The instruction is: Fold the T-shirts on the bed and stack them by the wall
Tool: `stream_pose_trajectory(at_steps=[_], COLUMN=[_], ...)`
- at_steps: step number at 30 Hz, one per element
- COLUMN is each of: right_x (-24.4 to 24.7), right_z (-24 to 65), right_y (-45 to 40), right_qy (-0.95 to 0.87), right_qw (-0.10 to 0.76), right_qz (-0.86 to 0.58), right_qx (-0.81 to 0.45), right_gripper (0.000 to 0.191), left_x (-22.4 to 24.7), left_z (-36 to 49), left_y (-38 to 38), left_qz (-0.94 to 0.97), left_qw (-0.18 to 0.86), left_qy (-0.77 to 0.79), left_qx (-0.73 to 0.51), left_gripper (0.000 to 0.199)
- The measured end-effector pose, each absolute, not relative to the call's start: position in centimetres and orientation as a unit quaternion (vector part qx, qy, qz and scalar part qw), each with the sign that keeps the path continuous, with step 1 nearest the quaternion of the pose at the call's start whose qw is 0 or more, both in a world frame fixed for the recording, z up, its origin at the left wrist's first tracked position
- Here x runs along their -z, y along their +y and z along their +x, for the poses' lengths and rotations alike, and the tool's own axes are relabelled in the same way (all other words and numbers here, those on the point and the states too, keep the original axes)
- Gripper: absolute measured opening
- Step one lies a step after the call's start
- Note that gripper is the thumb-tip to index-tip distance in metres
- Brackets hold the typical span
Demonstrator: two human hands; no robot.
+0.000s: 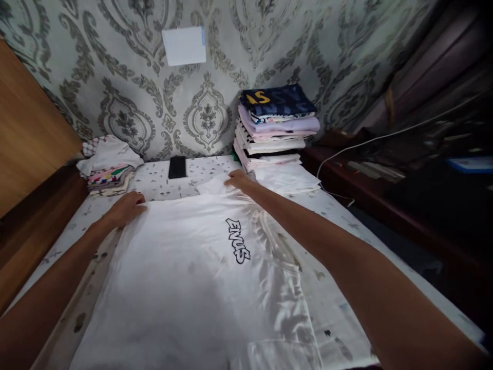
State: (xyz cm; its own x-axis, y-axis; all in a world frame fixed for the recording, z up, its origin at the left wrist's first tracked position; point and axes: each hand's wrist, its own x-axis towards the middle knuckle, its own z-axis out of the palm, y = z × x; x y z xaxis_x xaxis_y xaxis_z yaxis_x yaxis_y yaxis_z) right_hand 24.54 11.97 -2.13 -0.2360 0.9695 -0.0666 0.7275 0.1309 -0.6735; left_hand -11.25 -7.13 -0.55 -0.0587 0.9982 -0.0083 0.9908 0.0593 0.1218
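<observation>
A white shirt with dark outlined lettering lies spread over the patterned sheet, its neckline towards the right. My left hand pinches the shirt's far left corner. At the far edge, near a sleeve, my right hand has its fingers closed on the white cloth. Creases run through the fabric on the right side, around the collar.
Folded clothes form a tall stack at the back right, beside a white folded cloth. A smaller clothes pile sits back left. Between them lies a black phone. A white cable crosses the right side.
</observation>
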Motion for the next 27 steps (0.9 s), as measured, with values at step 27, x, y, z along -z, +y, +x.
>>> stream_pose_trajectory(at_steps=[27], right_x=[2.8], right_z=[37.3], right_y=[-10.2], right_qy=[-0.904], right_qw=[0.243], right_qz=[-0.290], right_qx=[-0.199], right_gripper=[0.020], left_x=[1.4], left_z=[-8.3], left_y=[-19.6], left_qz=[0.738], left_qw=[-0.064], left_qy=[0.667], left_qx=[-0.081], left_gripper=[0.023])
